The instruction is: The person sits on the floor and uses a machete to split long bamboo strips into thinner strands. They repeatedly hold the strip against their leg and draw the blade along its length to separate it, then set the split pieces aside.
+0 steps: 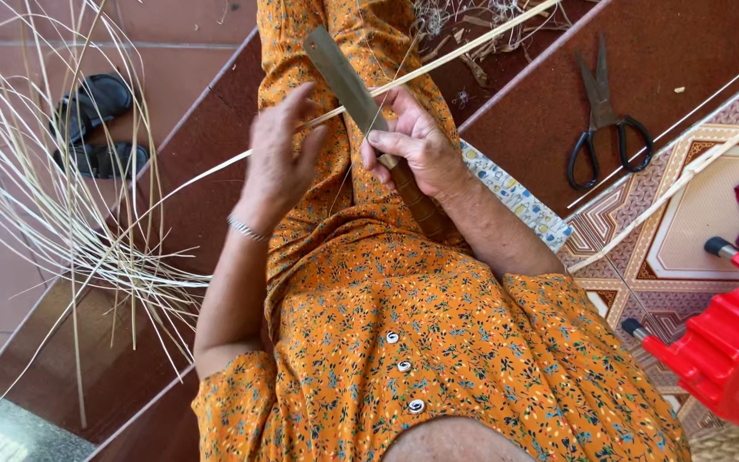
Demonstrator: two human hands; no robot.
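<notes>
Two things are being handled: a knife (354, 92) is being gripped by the closed right hand (416, 145), a thin strip (438, 60) being touched by the loosely open left hand (280, 154).

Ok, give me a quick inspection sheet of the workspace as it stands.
Surface: dark red-brown steps, patterned tile landing.
Job's things: long pale strip across the lap; flat blade laid on it.
Clutter: scissors on the step; loose strip bundle; shavings.
Hands: right hand grips the blade's handle; left hand open at the strip.
Cables: nothing seen.
Surroundings: sandals, red plastic stool, orange floral dress.
</notes>
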